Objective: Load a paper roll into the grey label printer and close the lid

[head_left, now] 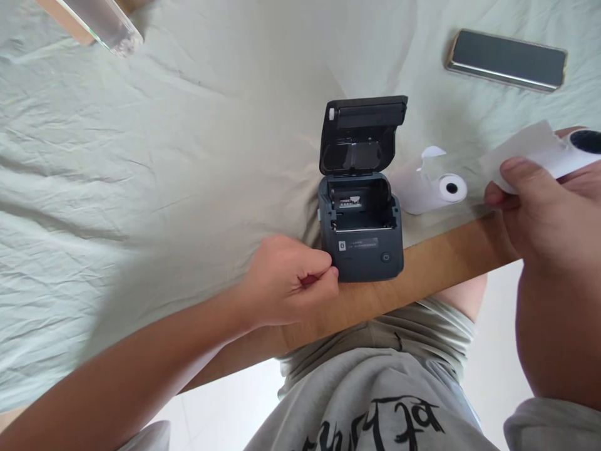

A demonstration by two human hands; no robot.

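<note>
A small dark label printer (361, 264) stands on the cloth near the wooden edge, its lid (359, 134) swung up. Its paper bay shows no roll inside. My left hand (291, 279) is closed in a fist against the printer's lower left corner, thumb pressed to the curled fingers, and nothing shows in it. At the right, my right hand (549, 200) grips a white paper roll (547, 150) with a dark end, thumb and finger pinching its loose flap. A second white paper roll (422, 191) lies just right of the printer, its loose end lifted.
A dark phone-like slab (509, 59) lies at the upper right. Part of a clear plastic item (106, 25) shows at the upper left. Wrinkled pale green cloth (188, 138) covers the table up to a bare wooden edge (427, 263) at the front.
</note>
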